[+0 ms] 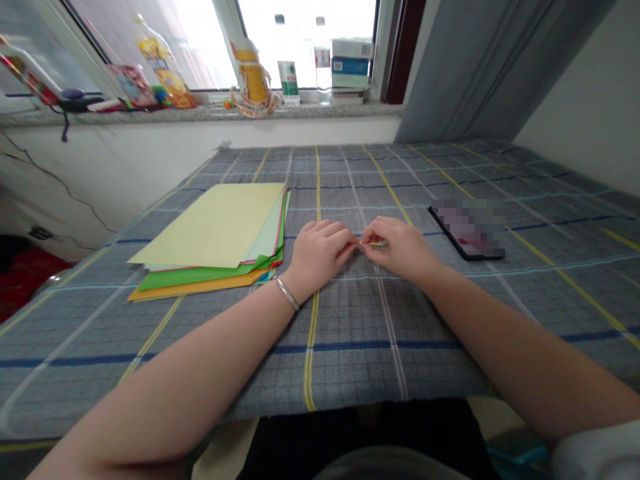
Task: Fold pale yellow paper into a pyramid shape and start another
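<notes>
My left hand [325,250] and my right hand [397,243] meet fingertip to fingertip above the checked cloth. Both are pinched closed around a small yellowish piece [379,244], perhaps folded paper; its kind is too small to make out. It shows mostly between the thumb and fingers of my right hand, and its left end is hidden at the fingertips of my left. Just left of my left hand lies a stack of coloured paper [215,223], pale yellow on top with green and orange sheets beneath. A silver bangle [287,293] circles my left wrist.
A phone [467,233] with a blurred screen lies right of my right hand. The grey checked cloth [350,373] covers the bed or table. Bottles, a yellow cup [253,77], a tube [289,81] and boxes [351,63] stand on the windowsill behind.
</notes>
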A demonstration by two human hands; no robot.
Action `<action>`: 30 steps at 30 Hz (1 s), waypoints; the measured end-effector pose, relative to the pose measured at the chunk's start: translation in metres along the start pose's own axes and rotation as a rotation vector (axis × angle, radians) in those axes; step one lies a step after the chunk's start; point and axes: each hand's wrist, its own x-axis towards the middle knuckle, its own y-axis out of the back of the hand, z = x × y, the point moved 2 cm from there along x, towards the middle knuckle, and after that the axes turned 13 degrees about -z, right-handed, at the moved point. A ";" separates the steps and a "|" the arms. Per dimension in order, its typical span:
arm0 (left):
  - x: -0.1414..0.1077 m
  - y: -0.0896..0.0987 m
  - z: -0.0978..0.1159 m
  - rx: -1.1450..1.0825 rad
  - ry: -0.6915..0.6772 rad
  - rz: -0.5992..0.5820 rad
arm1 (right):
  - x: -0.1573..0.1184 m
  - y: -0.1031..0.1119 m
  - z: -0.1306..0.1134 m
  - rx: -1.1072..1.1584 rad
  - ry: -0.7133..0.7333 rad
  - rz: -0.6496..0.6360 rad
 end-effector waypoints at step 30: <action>-0.002 0.013 -0.024 -0.038 0.012 0.157 | -0.001 0.009 0.038 0.219 -0.015 0.129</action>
